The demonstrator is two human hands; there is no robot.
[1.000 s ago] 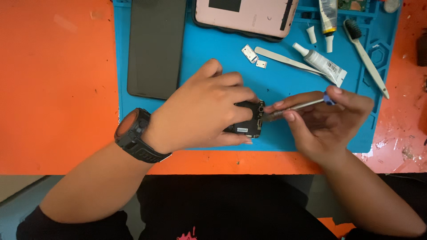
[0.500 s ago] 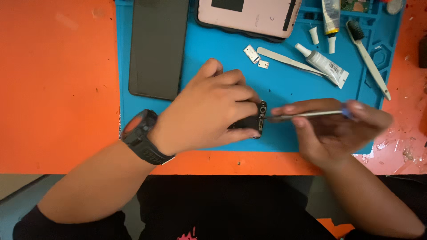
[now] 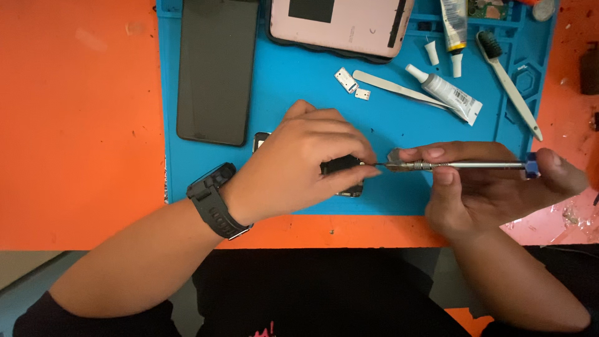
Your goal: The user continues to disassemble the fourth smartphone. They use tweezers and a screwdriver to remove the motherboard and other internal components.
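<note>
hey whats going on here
A person works at a blue mat on an orange table. The left hand pins down a small black part, while the right hand holds a thin metal screwdriver level, its tip at the part's edge. A dark phone screen, a pink phone back, a glue tube and a brush lie above.

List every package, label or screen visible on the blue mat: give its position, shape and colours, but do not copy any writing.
Dark phone screen: upper left of the mat, tall black rectangle, unlit.
Small white tube: upper right, lying slanted, white cap, pale label with black bars.
Larger tube: top edge, upright, white with yellow band.
Pink phone back: top centre, rounded rectangle with a dark square patch.
</note>
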